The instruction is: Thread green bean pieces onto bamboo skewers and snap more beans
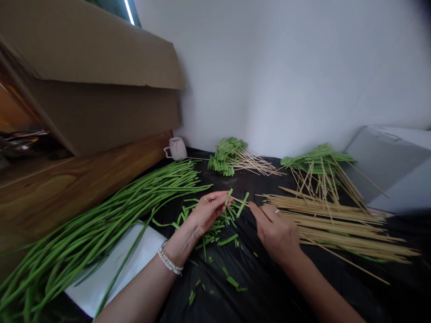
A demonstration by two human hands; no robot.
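Note:
My left hand (213, 207) pinches a short piece of green stalk (229, 196) between thumb and fingers. In my right hand (274, 229) is a thin wooden skewer (238, 200), gripped near one end. One cut green piece (243, 205) sits across the skewer, close to my right fingers. The skewer's far end meets the piece in my left hand; whether it has gone through is hard to tell. Below my hands lies a loose pile of cut green pieces (215, 233) on a black plastic sheet (215, 300).
Long green stalks (134, 206) lie at left, partly over a white sheet (124, 251). Bare skewers (336, 220) spread at right. Two heaps of threaded skewers (229, 154) (316, 159) lie at the back, near a mug (177, 148). Cardboard (101, 58) stands left, a white box (390, 166) right.

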